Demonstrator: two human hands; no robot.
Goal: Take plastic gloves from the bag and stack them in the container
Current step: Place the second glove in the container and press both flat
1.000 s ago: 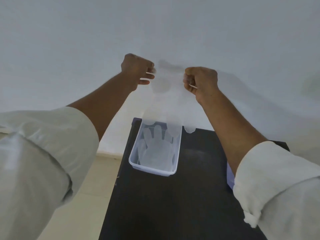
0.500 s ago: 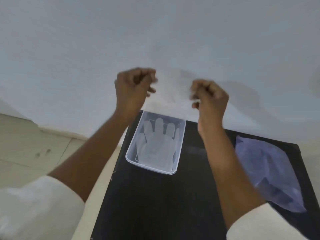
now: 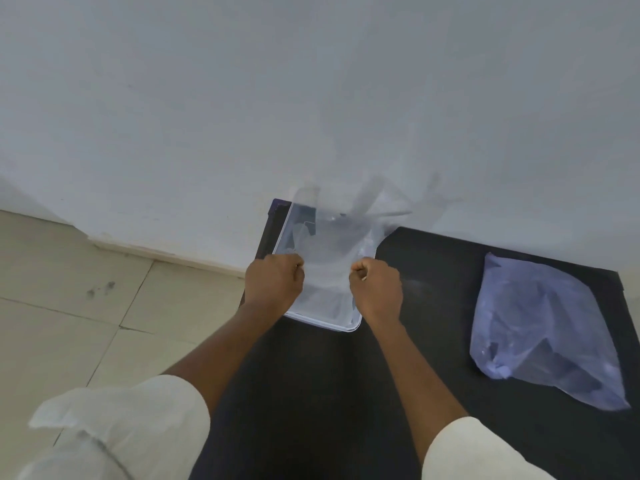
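A clear plastic glove [image 3: 329, 261] is stretched between my two fists over the clear rectangular container [image 3: 322, 322]. My left hand [image 3: 275, 284] pinches its cuff at the left and my right hand [image 3: 375, 289] pinches it at the right. The glove's fingers point away from me, blurred, over the container's far end against the wall. The container stands at the back left of the black table [image 3: 311, 393]. Whether other gloves lie inside it is hard to tell under the held glove. The bluish plastic bag [image 3: 540, 327] of gloves lies on the table's right side.
A white wall [image 3: 311, 98] rises directly behind the table. Beige floor tiles [image 3: 86, 323] lie to the left, below the table's left edge. My rolled pale sleeves [image 3: 121, 427] fill the near corners.
Both hands have come down from in front of the wall to just above the container, carrying the glove with them. The view has tilted down, so the bag is now in full sight.
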